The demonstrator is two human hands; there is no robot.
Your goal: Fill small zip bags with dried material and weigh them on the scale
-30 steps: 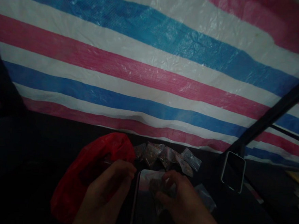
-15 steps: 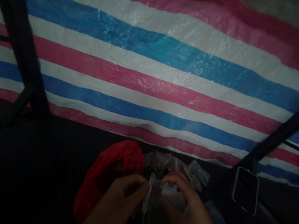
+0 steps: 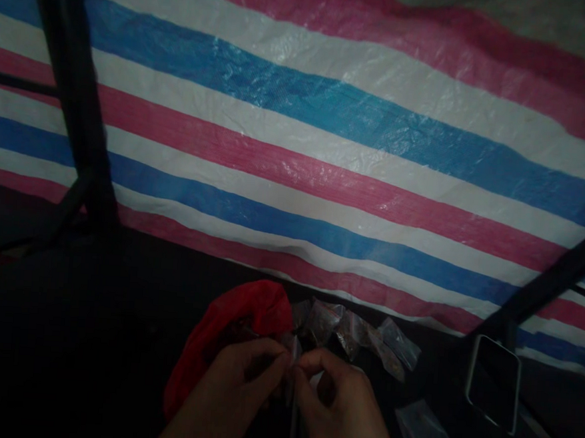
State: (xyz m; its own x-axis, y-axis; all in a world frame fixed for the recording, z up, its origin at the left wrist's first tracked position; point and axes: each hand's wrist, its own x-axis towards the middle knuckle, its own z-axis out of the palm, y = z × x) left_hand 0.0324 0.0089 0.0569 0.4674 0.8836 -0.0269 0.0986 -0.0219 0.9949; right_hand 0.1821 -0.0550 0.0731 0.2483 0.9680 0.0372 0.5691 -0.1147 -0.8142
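Observation:
My left hand (image 3: pixel 230 395) and my right hand (image 3: pixel 342 412) meet at the bottom middle of the view. Both pinch the top edge of a small clear plastic bag (image 3: pixel 293 362) between thumb and fingers. The bag hangs between the hands and its contents are hard to make out in the dim light. A red plastic bag (image 3: pixel 229 328) lies just behind my left hand. A row of several small filled clear bags (image 3: pixel 355 330) lies just beyond the hands on the dark table.
A striped blue, pink and white tarp (image 3: pixel 327 148) fills the background. A phone (image 3: pixel 494 383) leans against a dark pole at the right. An empty clear bag (image 3: pixel 425 435) lies right of my hand. A dark frame post (image 3: pixel 71 90) stands at left.
The view has swung left. My right hand lifted the small bag off a flat white-edged surface, and both hands came together, pinching its top edge.

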